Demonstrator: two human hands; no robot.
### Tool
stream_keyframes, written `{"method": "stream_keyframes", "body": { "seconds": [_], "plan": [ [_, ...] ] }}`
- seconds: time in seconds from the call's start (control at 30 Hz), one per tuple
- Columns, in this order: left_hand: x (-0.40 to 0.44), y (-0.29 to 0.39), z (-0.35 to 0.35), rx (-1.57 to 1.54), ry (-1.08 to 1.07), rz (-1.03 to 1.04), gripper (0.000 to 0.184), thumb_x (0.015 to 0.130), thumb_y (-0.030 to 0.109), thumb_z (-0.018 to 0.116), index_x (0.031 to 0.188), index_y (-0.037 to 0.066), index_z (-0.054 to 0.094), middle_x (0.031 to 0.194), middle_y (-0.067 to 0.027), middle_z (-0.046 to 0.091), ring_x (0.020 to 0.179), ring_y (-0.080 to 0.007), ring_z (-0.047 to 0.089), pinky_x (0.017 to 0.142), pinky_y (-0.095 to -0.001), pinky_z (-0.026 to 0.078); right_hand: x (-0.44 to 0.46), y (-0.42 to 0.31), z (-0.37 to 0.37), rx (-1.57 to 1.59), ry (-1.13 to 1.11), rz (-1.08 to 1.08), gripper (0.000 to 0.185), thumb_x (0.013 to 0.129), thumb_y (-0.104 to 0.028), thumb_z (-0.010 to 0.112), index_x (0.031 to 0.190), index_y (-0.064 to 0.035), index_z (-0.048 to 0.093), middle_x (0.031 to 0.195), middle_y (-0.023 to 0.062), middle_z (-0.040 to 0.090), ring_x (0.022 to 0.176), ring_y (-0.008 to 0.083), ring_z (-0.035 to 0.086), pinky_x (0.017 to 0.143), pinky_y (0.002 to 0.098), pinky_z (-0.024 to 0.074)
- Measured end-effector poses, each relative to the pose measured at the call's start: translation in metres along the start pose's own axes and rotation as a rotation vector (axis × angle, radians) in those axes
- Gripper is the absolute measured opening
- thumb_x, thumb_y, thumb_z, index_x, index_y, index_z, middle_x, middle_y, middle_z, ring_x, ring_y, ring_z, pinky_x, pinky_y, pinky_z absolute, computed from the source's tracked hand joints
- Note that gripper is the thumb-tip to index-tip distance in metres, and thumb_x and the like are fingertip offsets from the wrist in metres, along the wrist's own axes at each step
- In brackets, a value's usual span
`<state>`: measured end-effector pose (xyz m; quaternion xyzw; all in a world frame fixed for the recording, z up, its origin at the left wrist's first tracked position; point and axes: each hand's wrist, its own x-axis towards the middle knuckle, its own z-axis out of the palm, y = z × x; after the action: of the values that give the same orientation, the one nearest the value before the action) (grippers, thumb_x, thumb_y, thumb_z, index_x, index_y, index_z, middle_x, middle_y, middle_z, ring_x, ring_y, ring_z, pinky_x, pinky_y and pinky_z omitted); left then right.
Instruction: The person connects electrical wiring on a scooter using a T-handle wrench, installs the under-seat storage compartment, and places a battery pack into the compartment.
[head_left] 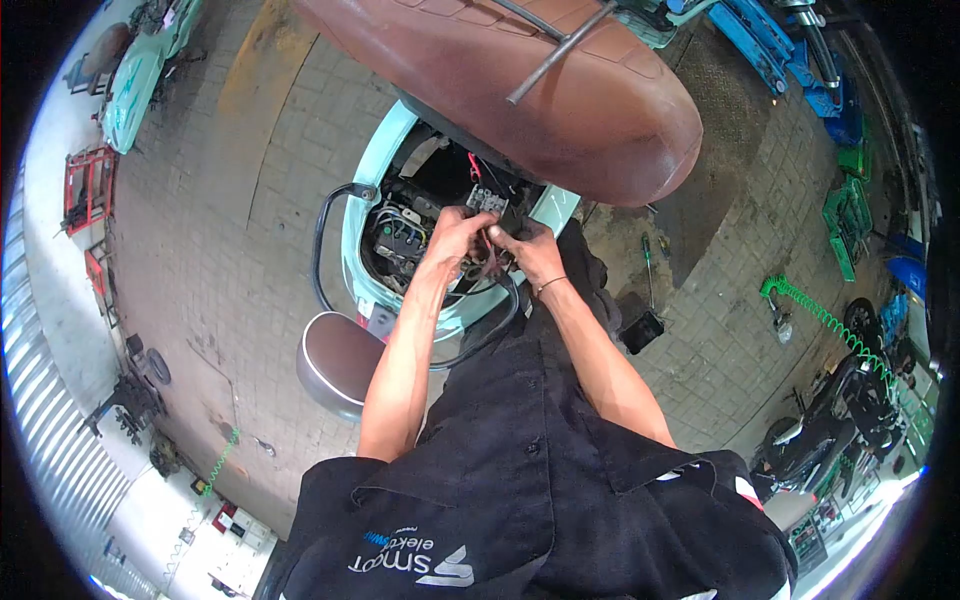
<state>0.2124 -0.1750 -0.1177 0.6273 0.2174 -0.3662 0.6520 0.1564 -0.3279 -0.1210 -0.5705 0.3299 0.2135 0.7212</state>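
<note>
A mint-green scooter body (357, 240) stands open under a raised brown seat (560, 100). Inside the opening are wires, a red clip or cable (474, 166) and a grey metal part (486, 200). My left hand (460, 238) and my right hand (530, 250) meet just below that grey part, at a bundle of wires (487, 266). Fingers of both hands are closed around something small among the wires, which I cannot make out. A black hoop bar (320, 240) curves round the body's left side.
A brown round pad (340, 360) juts out at the scooter's lower left. On the paved floor at right lie a green-handled screwdriver (647, 250) and a black object (642, 332). Farther right are a green coiled hose (820, 312) and a black motorcycle (830, 420).
</note>
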Motion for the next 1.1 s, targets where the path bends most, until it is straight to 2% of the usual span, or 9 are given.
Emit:
{"method": "stream_keyframes", "body": {
  "seconds": [0.1, 0.13, 0.23, 0.37, 0.4, 0.57, 0.67, 0.97, 1.1],
  "plan": [
    [-0.001, -0.002, -0.018, -0.168, -0.077, 0.028, 0.027, 0.086, 0.019, 0.072, 0.068, 0.007, 0.057, 0.055, 0.0037, 0.046, 0.043, -0.0069, 0.037, 0.043, -0.0271, 0.023, 0.006, 0.008, -0.027, -0.246, 0.229, -0.157, 0.022, 0.081, -0.013, 0.077, 0.094, 0.0037, 0.07, 0.081, 0.0069, 0.07, 0.067, 0.0122, 0.059, 0.062, 0.0295, 0.0468],
    [-0.005, 0.001, -0.023, -0.139, -0.08, 0.039, 0.026, 0.086, 0.019, 0.072, 0.068, 0.007, 0.057, 0.056, 0.0039, 0.046, 0.045, -0.0065, 0.036, 0.044, -0.0266, 0.023, 0.012, 0.016, -0.037, -0.307, 0.25, -0.293, 0.031, 0.078, -0.015, 0.078, 0.095, 0.0072, 0.067, 0.084, 0.0145, 0.071, 0.075, 0.0204, 0.065, 0.071, 0.0345, 0.0512],
    [-0.01, 0.007, -0.039, -0.094, -0.086, 0.055, 0.023, 0.087, 0.02, 0.072, 0.072, 0.006, 0.06, 0.059, 0.0039, 0.05, 0.048, -0.0053, 0.036, 0.047, -0.0253, 0.024, 0.017, 0.035, -0.05, -0.41, -0.019, -0.25, 0.032, 0.075, -0.011, 0.076, 0.1, 0.0035, 0.065, 0.097, 0.0185, 0.071, 0.087, 0.0275, 0.068, 0.081, 0.0375, 0.0512],
    [-0.008, 0.001, -0.06, -0.116, -0.041, 0.071, 0.02, 0.086, 0.021, 0.073, 0.079, 0.005, 0.064, 0.064, 0.003, 0.055, 0.05, -0.0047, 0.042, 0.047, -0.023, 0.031, -0.011, 0.02, -0.026, -0.875, 0.031, -0.602, 0.041, 0.073, 0.001, 0.07, 0.112, -0.0031, 0.056, 0.107, 0.0164, 0.06, 0.076, 0.0323, 0.064, 0.07, 0.0432, 0.0516],
    [-0.008, -0.001, -0.063, -0.141, -0.013, 0.08, 0.019, 0.086, 0.021, 0.073, 0.081, 0.005, 0.064, 0.066, 0.0024, 0.057, 0.051, -0.0047, 0.044, 0.048, -0.0222, 0.033, -0.019, 0.012, -0.021, -0.906, 0.022, -0.528, 0.038, 0.07, 0.001, 0.069, 0.106, -0.0054, 0.06, 0.108, 0.0165, 0.055, 0.091, 0.0384, 0.061, 0.074, 0.0494, 0.0506],
    [-0.002, -0.007, -0.07, -0.233, -0.035, 0.075, 0.018, 0.086, 0.019, 0.073, 0.082, 0.004, 0.064, 0.072, 0.0006, 0.06, 0.056, -0.0066, 0.051, 0.051, -0.0205, 0.04, -0.038, 0.023, -0.009, -1.199, -0.048, -0.811, 0.035, 0.067, -0.005, 0.068, 0.101, -0.0112, 0.067, 0.117, 0.0143, 0.057, 0.115, 0.0323, 0.052, 0.09, 0.0466, 0.0459],
    [0.003, -0.011, -0.071, -0.194, -0.102, 0.086, 0.021, 0.086, 0.019, 0.072, 0.091, 0.001, 0.063, 0.074, 0.0005, 0.059, 0.06, -0.0066, 0.052, 0.056, -0.024, 0.046, -0.048, 0.04, 0.014, -1.396, -0.416, -0.906, 0.033, 0.07, -0.013, 0.069, 0.103, -0.0121, 0.069, 0.118, 0.0111, 0.058, 0.115, 0.0284, 0.053, 0.099, 0.0456, 0.041],
    [0.002, -0.017, -0.074, -0.047, -0.055, 0.133, 0.018, 0.087, 0.014, 0.072, 0.093, -0.002, 0.065, 0.073, -0.0016, 0.063, 0.055, -0.0072, 0.053, 0.048, -0.0222, 0.038, -0.035, 0.024, 0.001, -1.299, -0.484, -0.905, 0.028, 0.071, -0.011, 0.068, 0.099, -0.0114, 0.071, 0.112, 0.0109, 0.06, 0.11, 0.0311, 0.054, 0.092, 0.0478, 0.0429],
    [-0.006, -0.002, -0.069, -0.025, -0.102, 0.19, 0.019, 0.089, 0.015, 0.07, 0.09, -0.003, 0.065, 0.07, -0.0015, 0.061, 0.055, -0.0085, 0.054, 0.049, -0.0238, 0.043, 0.01, 0.01, -0.014, -0.757, 0.354, -0.748, 0.025, 0.077, -0.005, 0.063, 0.1, -0.0043, 0.072, 0.105, 0.0174, 0.066, 0.099, 0.0369, 0.061, 0.09, 0.0446, 0.0474]
  ]
}}
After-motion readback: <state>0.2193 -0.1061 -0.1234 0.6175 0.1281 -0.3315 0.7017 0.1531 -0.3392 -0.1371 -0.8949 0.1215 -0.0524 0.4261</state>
